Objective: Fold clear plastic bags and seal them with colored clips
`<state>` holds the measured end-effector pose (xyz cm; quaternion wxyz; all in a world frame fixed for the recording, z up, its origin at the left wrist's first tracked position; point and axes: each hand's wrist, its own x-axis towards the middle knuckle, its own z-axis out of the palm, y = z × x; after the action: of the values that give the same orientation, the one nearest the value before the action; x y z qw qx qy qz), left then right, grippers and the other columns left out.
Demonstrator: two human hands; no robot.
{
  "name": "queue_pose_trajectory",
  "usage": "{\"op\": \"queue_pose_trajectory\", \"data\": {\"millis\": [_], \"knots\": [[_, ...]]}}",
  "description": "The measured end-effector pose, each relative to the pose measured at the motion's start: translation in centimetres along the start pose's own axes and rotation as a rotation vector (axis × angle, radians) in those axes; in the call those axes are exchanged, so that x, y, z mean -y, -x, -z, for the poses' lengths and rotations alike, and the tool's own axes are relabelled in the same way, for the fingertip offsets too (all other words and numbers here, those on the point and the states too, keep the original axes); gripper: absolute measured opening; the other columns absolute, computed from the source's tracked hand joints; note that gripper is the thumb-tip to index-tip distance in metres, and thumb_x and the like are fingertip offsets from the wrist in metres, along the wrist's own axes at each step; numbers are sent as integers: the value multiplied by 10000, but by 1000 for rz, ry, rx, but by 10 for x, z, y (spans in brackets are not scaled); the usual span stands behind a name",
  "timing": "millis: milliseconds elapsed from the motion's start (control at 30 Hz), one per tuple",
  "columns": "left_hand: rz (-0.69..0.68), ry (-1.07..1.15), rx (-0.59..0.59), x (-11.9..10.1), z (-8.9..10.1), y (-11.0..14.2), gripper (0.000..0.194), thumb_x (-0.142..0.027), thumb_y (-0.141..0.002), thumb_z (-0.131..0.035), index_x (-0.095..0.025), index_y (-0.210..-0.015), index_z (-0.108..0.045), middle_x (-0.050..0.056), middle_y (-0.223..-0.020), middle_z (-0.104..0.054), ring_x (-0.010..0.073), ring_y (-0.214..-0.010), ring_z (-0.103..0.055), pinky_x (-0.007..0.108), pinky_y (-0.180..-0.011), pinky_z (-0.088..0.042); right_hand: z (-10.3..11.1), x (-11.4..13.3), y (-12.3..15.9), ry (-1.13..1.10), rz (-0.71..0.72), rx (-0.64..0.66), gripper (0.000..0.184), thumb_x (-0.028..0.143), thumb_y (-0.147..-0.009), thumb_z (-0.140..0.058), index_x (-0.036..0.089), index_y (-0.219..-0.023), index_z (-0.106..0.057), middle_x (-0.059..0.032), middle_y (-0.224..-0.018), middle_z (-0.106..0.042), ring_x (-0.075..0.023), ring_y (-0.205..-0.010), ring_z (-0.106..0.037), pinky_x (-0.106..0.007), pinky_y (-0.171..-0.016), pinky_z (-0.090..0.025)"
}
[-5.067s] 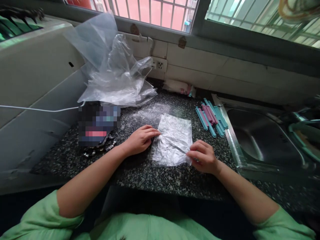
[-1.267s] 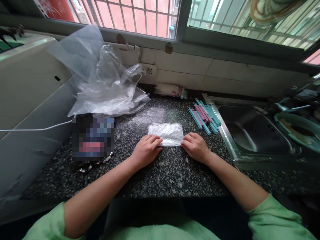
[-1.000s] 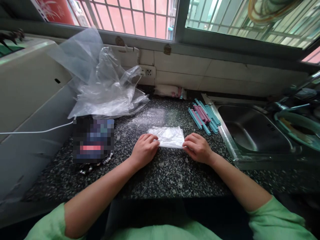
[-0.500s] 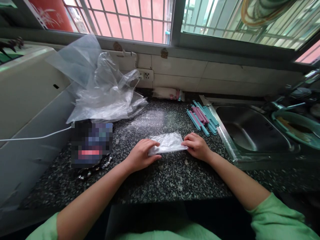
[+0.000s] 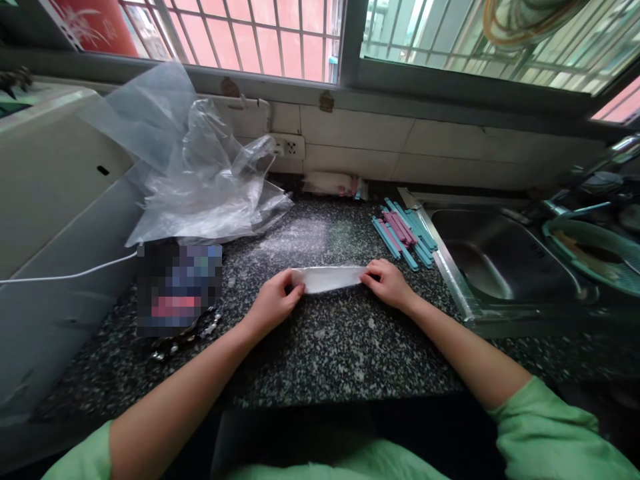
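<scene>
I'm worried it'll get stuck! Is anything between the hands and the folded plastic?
Nothing visible: left hand and right hand hold the folded plastic by its ends. The pink and blue sticks lie off to the right.

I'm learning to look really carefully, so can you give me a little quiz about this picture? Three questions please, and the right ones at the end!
1. What do the left hand and right hand hold between them?
A) a spoon
B) a folded plastic strip
C) a sponge

2. True or false: the pink and blue sticks lie on the counter, beside the sink.

3. Fill in the colour: the person's sleeves are ____.

Key: 1 B; 2 true; 3 green
</scene>
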<state>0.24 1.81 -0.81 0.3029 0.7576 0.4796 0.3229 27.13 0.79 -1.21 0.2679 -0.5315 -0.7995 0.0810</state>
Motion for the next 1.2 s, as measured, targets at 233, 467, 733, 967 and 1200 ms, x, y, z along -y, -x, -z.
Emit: {"op": "queue_pose_trajectory", "data": {"millis": [233,467,733,967,1200], "knots": [[102,-18,-122,-5,-3,-1,552,-238,-758,-527,-120,-1288,-429,-61,-578,-518,106,-538,-510,233,-615,-435,-6,9,-3,108,-199,-120,300,333,-816,-546,197,-549,-558,-10,-598,-596,-136,-574,-522,-258,-536,-324],[129,-79,-153,-5,-2,-2,537,-243,-762,-523,-119,-1281,-462,-57,-573,-519,97,-514,-469,227,-612,-414,-1,11,0,23,-3,-221,160,295,-833,-544,183,-749,-620,-37,-727,-600,-148,-676,-542,-263,-622,-410],[128,-74,-117,-5,0,-3,498,-234,-773,-497,-117,-1257,-485,-55,-568,-505,97,-516,-465,225,-614,-414,-5,13,-1,293,238,-143,174,233,-860,-516,181,-805,-673,-60,-777,-606,-176,-755,-470,-293,-682,-394],[-4,-295,-234,-2,-3,-1,491,-234,-740,-550,-154,-1223,-505,106,-1036,-593,230,-966,-540,377,-881,-423,-6,13,-2,363,244,-136,233,245,-885,-480,191,-758,-668,-53,-751,-606,-174,-745,-469,-280,-686,-381],[-345,-497,-1,-12,-10,8,328,-299,-826,-506,-187,-1128,-571,116,-1329,-475,277,-1190,-432,432,-993,-341,-8,14,-2,372,263,-138,250,240,-892,-461,192,-755,-664,-56,-737,-604,-178,-739,-476,-280,-688,-388]]}}
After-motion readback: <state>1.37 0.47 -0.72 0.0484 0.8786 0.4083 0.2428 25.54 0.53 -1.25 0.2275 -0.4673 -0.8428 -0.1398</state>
